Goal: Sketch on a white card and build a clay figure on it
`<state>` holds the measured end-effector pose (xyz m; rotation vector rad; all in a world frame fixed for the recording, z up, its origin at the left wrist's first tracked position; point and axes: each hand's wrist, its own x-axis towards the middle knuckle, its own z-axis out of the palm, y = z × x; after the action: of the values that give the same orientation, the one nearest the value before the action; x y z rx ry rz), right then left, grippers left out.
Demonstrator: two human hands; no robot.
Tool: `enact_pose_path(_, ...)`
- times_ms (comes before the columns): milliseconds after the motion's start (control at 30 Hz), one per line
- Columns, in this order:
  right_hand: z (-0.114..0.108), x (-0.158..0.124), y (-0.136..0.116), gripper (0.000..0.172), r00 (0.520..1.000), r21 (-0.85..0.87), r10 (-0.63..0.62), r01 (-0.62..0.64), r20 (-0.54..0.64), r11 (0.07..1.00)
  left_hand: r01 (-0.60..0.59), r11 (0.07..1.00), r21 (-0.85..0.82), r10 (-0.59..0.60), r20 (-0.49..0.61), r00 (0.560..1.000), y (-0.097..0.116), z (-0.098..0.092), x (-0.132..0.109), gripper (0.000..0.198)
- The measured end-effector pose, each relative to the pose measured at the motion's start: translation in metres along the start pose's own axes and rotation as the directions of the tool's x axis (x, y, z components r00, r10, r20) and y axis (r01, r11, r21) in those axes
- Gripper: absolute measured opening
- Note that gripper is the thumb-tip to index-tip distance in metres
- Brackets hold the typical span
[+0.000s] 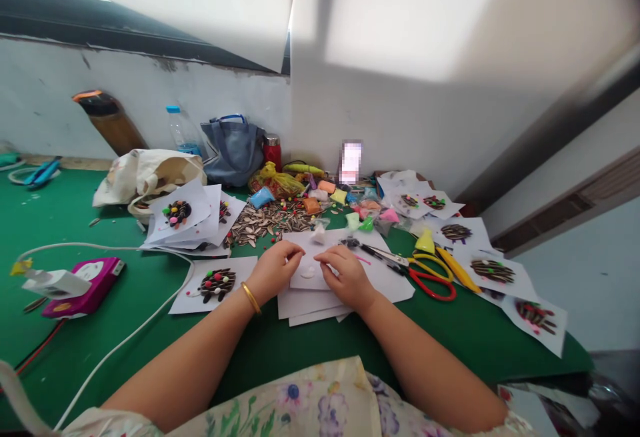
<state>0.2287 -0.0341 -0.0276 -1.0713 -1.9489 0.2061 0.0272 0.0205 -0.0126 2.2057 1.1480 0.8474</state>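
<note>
Both my hands rest on a stack of white paper sheets on the green table. My left hand, with a gold bangle at the wrist, has its fingers curled and pressing the top sheet. My right hand is also curled, fingertips down on the paper. Between them lies a small white clay blob. What the fingers pinch, if anything, is hidden.
A seed-and-clay picture lies left of my hands, more finished ones at the right and a pile at the back left. Sunflower seeds, clay packets, red and yellow scissors, bags, a pink device with white cable.
</note>
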Motion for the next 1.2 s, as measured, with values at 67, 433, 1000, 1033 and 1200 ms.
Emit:
enact_pose_path(67,0.001,0.0,0.001,0.025,1.0,-0.005,0.006,-0.006,0.005,1.0,0.009,0.999,0.044,-0.011,0.036,0.999,-0.001,0.002,-0.001,0.009)
enact_pose_path(433,0.003,0.001,0.003,0.023,0.998,-0.054,0.051,-0.049,0.033,0.997,-0.106,0.987,0.124,0.089,0.135,0.987,-0.001,0.014,-0.004,0.009)
enact_pose_path(1000,0.005,0.0,0.007,0.022,0.996,-0.067,0.072,-0.068,0.055,0.995,-0.184,0.935,0.302,0.142,0.156,0.977,0.001,0.017,-0.005,0.01)
enact_pose_path(1033,0.005,0.0,0.007,0.021,0.995,-0.072,0.075,-0.07,0.059,0.995,-0.181,0.936,0.302,0.14,0.155,0.978,0.001,0.017,-0.005,0.01)
enact_pose_path(1200,0.007,-0.001,0.01,0.019,0.994,-0.091,0.08,-0.073,0.068,0.993,-0.17,0.939,0.3,0.127,0.159,0.979,0.003,0.017,-0.004,0.01)
